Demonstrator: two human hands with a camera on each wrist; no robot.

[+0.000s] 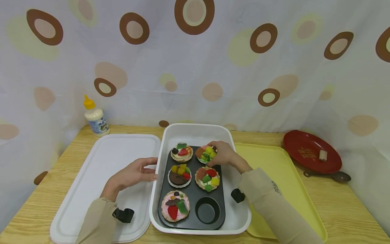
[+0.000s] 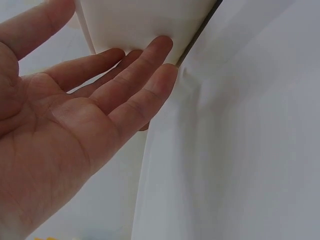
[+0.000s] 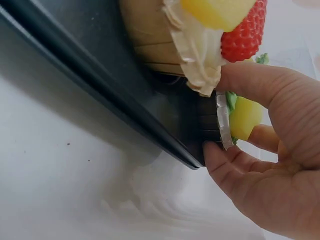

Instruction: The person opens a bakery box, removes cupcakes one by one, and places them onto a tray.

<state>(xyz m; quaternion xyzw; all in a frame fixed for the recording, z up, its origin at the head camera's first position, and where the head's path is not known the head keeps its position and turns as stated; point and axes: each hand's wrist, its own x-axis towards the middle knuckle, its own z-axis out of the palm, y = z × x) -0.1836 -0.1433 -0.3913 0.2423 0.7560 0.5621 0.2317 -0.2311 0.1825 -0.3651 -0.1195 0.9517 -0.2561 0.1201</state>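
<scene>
My right hand (image 1: 226,154) grips a fruit-topped tart (image 1: 204,155) by its edge, in the far right cup of a dark muffin pan (image 1: 192,206). In the right wrist view the tart's pale rim (image 3: 223,122) sits between my thumb and fingers. Nearer me is another fruit tart (image 1: 207,179); the cup (image 1: 208,210) before it holds nothing. The left column carries a cream tart (image 1: 179,157), a chocolate-topped tart (image 1: 179,179) and a pink tart (image 1: 175,213). My left hand (image 1: 132,176), fingers loosely extended, rests against the left wall of the white bin (image 1: 156,189).
A white tray (image 1: 88,189) lies left of the bin, a yellow tray (image 1: 274,162) to its right. A red plate (image 1: 323,159) and a dark spoon (image 1: 338,176) are at far right. A yellow-capped bottle (image 1: 97,118) stands back left.
</scene>
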